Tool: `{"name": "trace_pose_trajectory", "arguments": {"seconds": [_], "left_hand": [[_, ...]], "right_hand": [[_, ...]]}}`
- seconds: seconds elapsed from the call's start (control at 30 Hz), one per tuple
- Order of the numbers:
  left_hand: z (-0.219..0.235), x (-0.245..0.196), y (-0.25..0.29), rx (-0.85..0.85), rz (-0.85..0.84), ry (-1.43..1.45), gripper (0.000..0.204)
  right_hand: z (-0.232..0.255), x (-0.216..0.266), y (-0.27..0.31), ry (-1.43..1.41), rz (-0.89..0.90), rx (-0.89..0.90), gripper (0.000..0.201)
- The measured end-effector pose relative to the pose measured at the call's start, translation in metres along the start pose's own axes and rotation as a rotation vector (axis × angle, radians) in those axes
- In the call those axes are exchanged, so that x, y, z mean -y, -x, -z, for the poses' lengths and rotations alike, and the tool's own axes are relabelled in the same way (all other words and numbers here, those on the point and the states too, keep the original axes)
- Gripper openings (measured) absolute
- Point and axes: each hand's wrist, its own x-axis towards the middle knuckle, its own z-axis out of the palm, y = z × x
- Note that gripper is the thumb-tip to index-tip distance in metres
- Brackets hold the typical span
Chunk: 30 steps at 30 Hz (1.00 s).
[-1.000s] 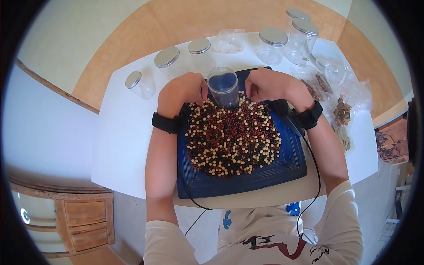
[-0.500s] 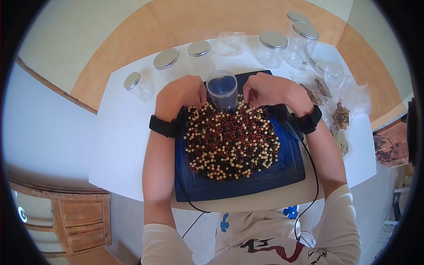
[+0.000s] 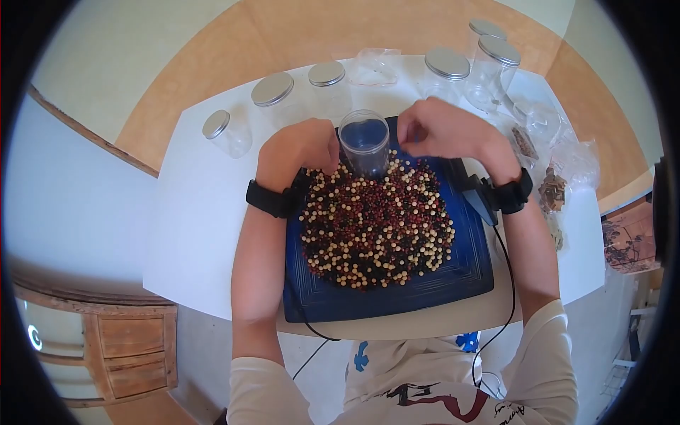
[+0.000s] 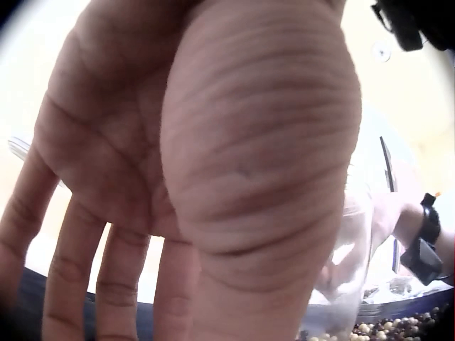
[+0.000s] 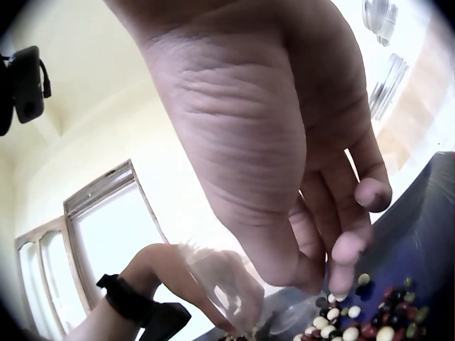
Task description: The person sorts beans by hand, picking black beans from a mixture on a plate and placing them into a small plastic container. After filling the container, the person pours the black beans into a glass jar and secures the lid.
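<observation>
A clear plastic jar (image 3: 365,142) without a lid stands upright at the far side of a blue tray (image 3: 340,306). Mixed beans (image 3: 379,227) in cream, red, black and green cover the tray's middle. Just left of the jar, my left hand (image 3: 303,145) points down over the beans' edge; its fingers (image 4: 117,284) look straight, fingertips cut off in the left wrist view. My right hand (image 3: 450,131) is right of the jar, above the beans, fingers bent and thumb close to them. I cannot tell whether a bean is between those fingertips.
Lidded clear jars (image 3: 273,95) stand along the back of the white table (image 3: 205,234), more at the back right (image 3: 446,71). Plastic bags of dried pieces (image 3: 552,190) lie at the right. A cable (image 3: 506,265) runs from the right wrist toward my lap.
My right hand has risen from the beans and moved away toward the back. My left hand stays beside the jar, with little movement. The view has shifted slightly.
</observation>
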Motion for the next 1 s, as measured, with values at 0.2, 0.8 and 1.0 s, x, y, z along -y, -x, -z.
{"name": "trace_pose_trajectory", "arguments": {"seconds": [0.2,0.8,1.0], "left_hand": [[0.009,-0.006,0.008,-0.003,-0.008,-0.054,0.012],[0.034,0.0,0.023,0.063,-0.073,0.161,0.019],[0.043,-0.009,0.032,0.047,-0.039,0.133,0.017]], "right_hand": [[0.012,0.024,0.0,-0.011,0.117,-0.305,0.013],[0.007,0.041,-0.001,-0.019,0.237,-0.358,0.018],[0.003,0.042,-0.002,-0.05,0.265,-0.414,0.021]]}}
